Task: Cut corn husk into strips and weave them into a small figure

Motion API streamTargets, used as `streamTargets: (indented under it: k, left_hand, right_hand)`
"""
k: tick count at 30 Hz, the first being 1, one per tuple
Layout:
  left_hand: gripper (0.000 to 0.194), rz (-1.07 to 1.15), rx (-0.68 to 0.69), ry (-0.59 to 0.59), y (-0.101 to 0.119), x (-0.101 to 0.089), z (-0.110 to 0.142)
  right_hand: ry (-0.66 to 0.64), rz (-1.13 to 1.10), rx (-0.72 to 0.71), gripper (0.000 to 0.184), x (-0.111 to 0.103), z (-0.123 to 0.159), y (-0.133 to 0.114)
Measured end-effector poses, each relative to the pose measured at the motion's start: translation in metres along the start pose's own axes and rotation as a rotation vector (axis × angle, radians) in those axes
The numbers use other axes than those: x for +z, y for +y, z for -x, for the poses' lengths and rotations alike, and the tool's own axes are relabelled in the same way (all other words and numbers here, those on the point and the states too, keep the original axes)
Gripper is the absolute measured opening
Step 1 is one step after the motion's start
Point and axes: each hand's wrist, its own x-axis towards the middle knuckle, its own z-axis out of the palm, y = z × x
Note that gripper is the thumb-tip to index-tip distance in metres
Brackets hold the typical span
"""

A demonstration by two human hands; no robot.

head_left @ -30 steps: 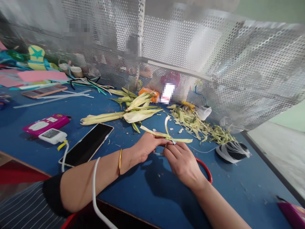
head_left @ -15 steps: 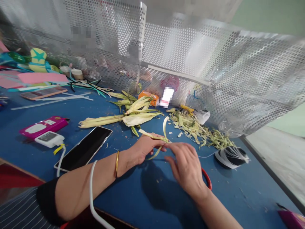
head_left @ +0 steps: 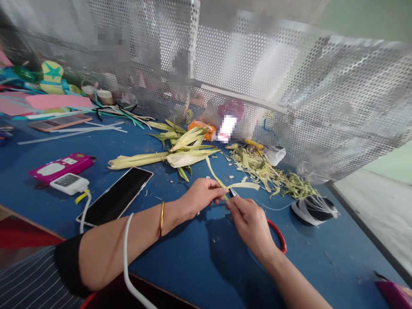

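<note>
My left hand (head_left: pixel 204 195) pinches pale green corn husk strips (head_left: pixel 243 186) where they cross. One strip points up and away, while another stretches to the right. Close beside it, my right hand (head_left: pixel 249 221) has its thumb and fingers closed at the lower end of the same strips. Beneath the right hand lie scissors (head_left: pixel 279 235), with a red handle loop and a bit of blade showing and the rest hidden. Beyond my hands is a pile of whole corn husks (head_left: pixel 189 156). Shredded husk pieces (head_left: pixel 254 165) are heaped to its right.
A spool of white thread (head_left: pixel 313 210) stands at the right. At the left lie a black-screened phone (head_left: pixel 117 195), a magenta device (head_left: pixel 61 167) and a white device (head_left: pixel 69 183) with a cable. A perforated metal screen (head_left: pixel 244 64) borders the blue table's far side.
The husk strips have turned, with one now reaching right and one up and away. My right hand's fingers have closed on their lower end. The scissor blade has come into view.
</note>
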Motion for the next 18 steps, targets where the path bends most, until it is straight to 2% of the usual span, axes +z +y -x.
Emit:
streamTargets:
  k: [7,9,11,13,15,18]
  left_hand:
    - [0.019,-0.036,0.010,0.024,0.003,-0.002,-0.001]
    - [0.019,-0.003,-0.027,0.022,0.004,-0.003,0.000]
    - [0.023,0.043,-0.060,-0.016,0.006,-0.005,0.000]
    - [0.029,0.070,-0.073,-0.074,0.007,-0.007,0.000]
    - [0.036,0.079,-0.072,-0.132,0.006,-0.007,0.000]
    - [0.042,0.034,-0.070,-0.168,0.003,-0.005,0.001]
  right_hand:
    - [-0.103,-0.244,0.038,0.037,-0.011,-0.001,-0.004]
    - [-0.171,-0.390,0.160,0.037,-0.009,-0.002,-0.002]
    - [-0.205,-0.564,0.352,0.040,-0.005,-0.004,0.003]
    - [-0.138,-0.748,0.541,0.042,-0.001,-0.006,0.007]
    - [0.010,-0.931,0.677,0.042,0.001,-0.009,0.009]
    - [0.186,-1.135,0.749,0.040,0.002,-0.011,0.008]
